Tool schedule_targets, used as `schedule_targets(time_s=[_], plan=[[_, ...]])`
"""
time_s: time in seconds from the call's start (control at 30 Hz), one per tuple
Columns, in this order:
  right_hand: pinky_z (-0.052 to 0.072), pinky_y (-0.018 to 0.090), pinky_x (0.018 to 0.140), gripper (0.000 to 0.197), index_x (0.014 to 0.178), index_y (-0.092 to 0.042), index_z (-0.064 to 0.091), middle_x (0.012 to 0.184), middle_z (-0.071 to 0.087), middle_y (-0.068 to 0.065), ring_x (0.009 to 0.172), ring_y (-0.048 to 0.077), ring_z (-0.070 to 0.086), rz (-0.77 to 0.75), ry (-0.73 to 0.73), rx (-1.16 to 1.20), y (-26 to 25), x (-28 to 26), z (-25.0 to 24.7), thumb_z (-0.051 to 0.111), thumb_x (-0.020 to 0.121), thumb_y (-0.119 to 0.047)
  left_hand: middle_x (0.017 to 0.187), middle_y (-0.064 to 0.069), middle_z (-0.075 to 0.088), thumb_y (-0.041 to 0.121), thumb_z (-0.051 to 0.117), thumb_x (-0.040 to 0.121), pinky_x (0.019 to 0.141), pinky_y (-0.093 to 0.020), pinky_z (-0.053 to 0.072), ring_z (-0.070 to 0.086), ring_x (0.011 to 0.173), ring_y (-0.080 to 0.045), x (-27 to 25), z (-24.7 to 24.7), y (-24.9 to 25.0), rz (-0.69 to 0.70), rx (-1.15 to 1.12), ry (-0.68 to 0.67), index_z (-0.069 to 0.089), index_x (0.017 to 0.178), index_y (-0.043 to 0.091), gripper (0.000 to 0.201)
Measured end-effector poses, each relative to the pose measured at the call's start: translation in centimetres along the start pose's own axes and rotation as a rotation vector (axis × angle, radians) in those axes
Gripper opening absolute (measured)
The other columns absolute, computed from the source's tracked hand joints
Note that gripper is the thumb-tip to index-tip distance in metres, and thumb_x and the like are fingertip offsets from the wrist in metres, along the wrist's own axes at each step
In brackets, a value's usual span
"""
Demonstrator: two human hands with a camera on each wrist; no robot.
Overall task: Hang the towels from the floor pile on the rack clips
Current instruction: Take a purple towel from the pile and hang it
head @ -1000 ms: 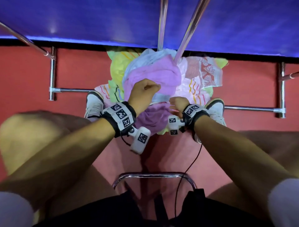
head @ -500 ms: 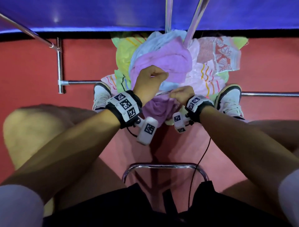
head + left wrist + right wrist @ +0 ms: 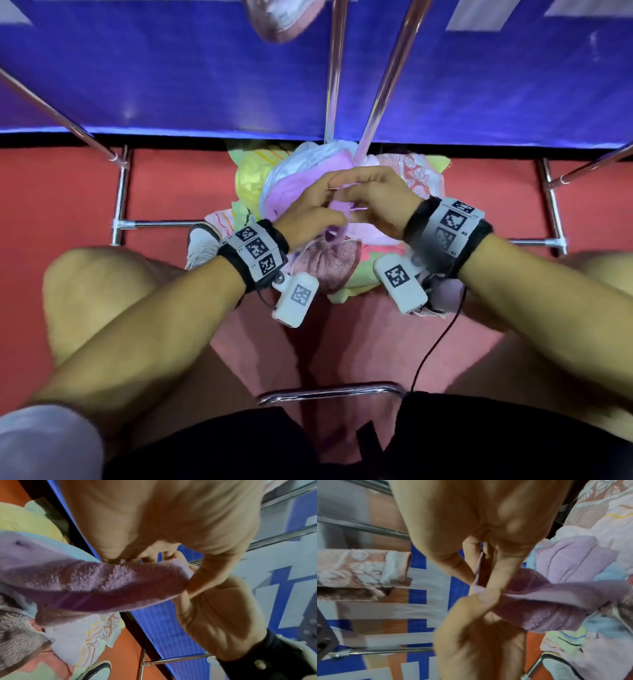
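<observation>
Both hands meet above the towel pile (image 3: 342,178) on the red floor (image 3: 68,192). The left hand (image 3: 308,212) and right hand (image 3: 376,202) each pinch the purple towel's (image 3: 106,582) edge, lifting it off the pile

Lilac terry towel (image 3: 337,209); pile (image 3: 404,171) beneath in yellow, pale blue, pink, white with rust leaf print and coloured stripes. Red floor (image 3: 68,192). Blue wall panel (image 3: 205,68). Chrome rack bars (image 3: 385,78). Black wristbands (image 3: 255,251), white checker tags.
</observation>
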State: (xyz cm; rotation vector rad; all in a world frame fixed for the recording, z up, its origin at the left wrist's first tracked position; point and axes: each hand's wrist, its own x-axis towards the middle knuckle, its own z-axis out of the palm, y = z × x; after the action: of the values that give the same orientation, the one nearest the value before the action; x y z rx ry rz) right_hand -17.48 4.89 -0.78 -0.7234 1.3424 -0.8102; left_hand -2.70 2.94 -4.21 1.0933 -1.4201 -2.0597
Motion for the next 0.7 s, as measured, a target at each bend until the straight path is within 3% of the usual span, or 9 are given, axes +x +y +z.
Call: schedule_targets(time_s=[0.03, 0.1, 0.2, 0.3, 0.37, 0.43, 0.57, 0.63, 0.7], plan=[[0.055, 0.043, 0.081, 0.032, 0.098, -0.001, 0.068, 0.089, 0.066, 0.02, 0.084, 0.031, 0.062, 0.0, -0.007, 0.044, -0.2, -1.0, 0.1, 0.047, 0.084, 0.017, 0.121, -0.027, 0.06, -0.007, 0.064, 0.071, 0.088, -0.057, 0.05, 0.062, 0.104, -0.03, -0.7, 0.3, 0.0, 0.026, 0.033, -0.01, 0.047, 0.135, 0.009, 0.068], [0.058, 0.037, 0.077, 0.041, 0.105, -0.001, 0.067, 0.082, 0.064, 0.018, 0.078, 0.031, 0.06, -0.004, -0.028, 0.057, -0.4, -2.7, 0.6, 0.043, 0.081, 0.021, 0.109, -0.006, 0.067, 0.005, 0.079, 0.069, 0.08, -0.029, 0.055, 0.066, 0.095, -0.01, -1.9, 0.7, -0.3, 0.037, 0.184, 0.069, 0.047, 0.135, 0.01, 0.073], [0.054, 0.037, 0.081, 0.04, 0.106, -0.018, 0.07, 0.083, 0.066, 0.009, 0.079, 0.022, 0.059, -0.113, 0.009, -0.255, -0.1, -4.1, 2.0, 0.062, 0.076, 0.007, 0.095, 0.009, 0.062, 0.012, 0.084, 0.068, 0.074, -0.009, 0.043, 0.057, 0.079, 0.01, -3.5, 0.8, -1.0, 0.105, 0.379, 0.287, 0.055, 0.125, 0.005, 0.064], [0.055, 0.031, 0.083, 0.036, 0.092, -0.039, 0.076, 0.089, 0.074, -0.012, 0.086, 0.009, 0.069, -0.297, 0.058, -0.627, -0.5, -6.1, 3.0, 0.064, 0.059, -0.04, 0.071, 0.009, 0.06, -0.011, 0.068, 0.075, 0.06, -0.016, 0.046, 0.053, 0.053, 0.01, -5.0, 1.4, 0.3, 0.109, 0.432, 0.346, 0.066, 0.1, 0.007, 0.031], [0.053, 0.025, 0.082, 0.03, 0.097, -0.03, 0.078, 0.092, 0.075, -0.008, 0.084, 0.01, 0.068, -0.408, 0.086, -0.753, -1.3, -7.7, 3.2, 0.068, 0.069, -0.027, 0.067, 0.009, 0.062, -0.012, 0.062, 0.075, 0.06, -0.021, 0.049, 0.056, 0.054, 0.004, -6.3, 2.3, 1.8, 0.134, 0.406, 0.334, 0.066, 0.09, 0.018, 0.034], [0.049, 0.018, 0.08, 0.025, 0.099, -0.021, 0.078, 0.094, 0.076, -0.003, 0.08, 0.009, 0.065, -0.518, 0.137, -0.795, -2.1, -9.5, 2.8, 0.071, 0.077, -0.013, 0.064, 0.003, 0.062, -0.002, 0.063, 0.071, 0.058, -0.022, 0.047, 0.056, 0.057, -0.007, -7.8, 3.0, 3.2, 0.17, 0.292, 0.284, 0.069, 0.099, 0.006, 0.029], [0.044, 0.017, 0.068, 0.006, 0.08, -0.019, 0.075, 0.073, 0.069, -0.006, 0.069, 0.009, 0.058, -0.706, 0.21, -0.662, -1.7, -12.0, 2.4, 0.069, 0.081, -0.019, 0.057, -0.005, 0.057, 0.001, 0.061, 0.074, 0.051, -0.024, 0.044, 0.052, 0.049, -0.02, -10.3, 4.3, 4.9, 0.236, 0.139, 0.222, 0.065, 0.098, -0.004, 0.025], [0.042, 0.02, 0.071, 0.015, 0.075, -0.014, 0.069, 0.075, 0.063, -0.003, 0.075, 0.012, 0.055, -0.722, 0.262, -0.614, -0.1, -12.1, 2.5, 0.067, 0.083, -0.026, 0.064, -0.006, 0.061, 0.0, 0.061, 0.072, 0.059, -0.024, 0.048, 0.057, 0.055, -0.019, -10.7, 4.6, 4.6, 0.266, 0.135, 0.244, 0.065, 0.1, -0.003, 0.028], [0.041, 0.025, 0.08, 0.034, 0.072, 0.0, 0.062, 0.084, 0.062, 0.011, 0.089, 0.021, 0.054, -0.709, 0.282, -0.58, 1.9, -11.9, 2.1, 0.063, 0.084, -0.031, 0.07, -0.005, 0.064, 0.003, 0.065, 0.069, 0.066, -0.022, 0.049, 0.06, 0.062, -0.012, -10.5, 4.7, 3.2, 0.234, 0.173, 0.291, 0.066, 0.093, 0.001, 0.025]])
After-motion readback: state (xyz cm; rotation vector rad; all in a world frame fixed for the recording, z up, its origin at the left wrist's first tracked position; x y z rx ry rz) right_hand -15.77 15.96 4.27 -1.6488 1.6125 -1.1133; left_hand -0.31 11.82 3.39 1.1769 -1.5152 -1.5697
